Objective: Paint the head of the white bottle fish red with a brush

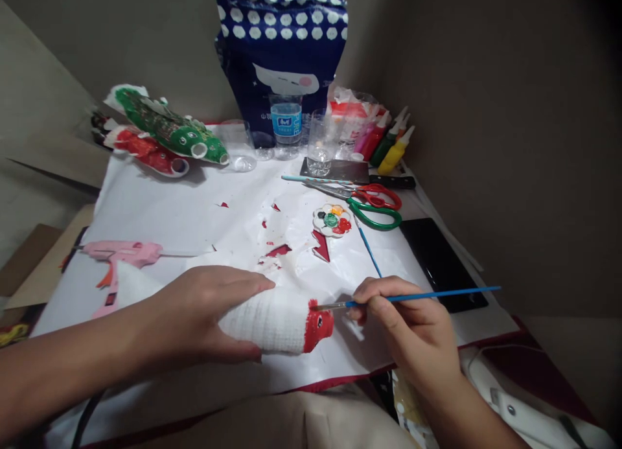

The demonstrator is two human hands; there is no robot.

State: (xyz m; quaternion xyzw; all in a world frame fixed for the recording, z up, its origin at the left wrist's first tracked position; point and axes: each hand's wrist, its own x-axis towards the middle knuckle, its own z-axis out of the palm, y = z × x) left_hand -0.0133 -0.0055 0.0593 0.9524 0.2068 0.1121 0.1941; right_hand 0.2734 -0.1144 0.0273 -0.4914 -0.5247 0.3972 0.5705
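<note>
L grip round wht fish, red head out R end.

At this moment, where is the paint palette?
In the head view, the paint palette lies right of centre on the white sheet, left of the green scissors handle, with a red scrap just below it.

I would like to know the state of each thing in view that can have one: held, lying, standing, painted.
Left hand: closed around the white-bodied fish
Right hand: holding blue paintbrush
White-bodied fish: head red, body white
Blue paintbrush: bristles at red edge
Second brush: lying
Palette: several wells contain paint
Glue gun: lying
Green fish: painted
Red fish: painted
Scissors: lying
Black device: screen dark
Paint bottles: nozzles upward
Blue pack: standing
</note>
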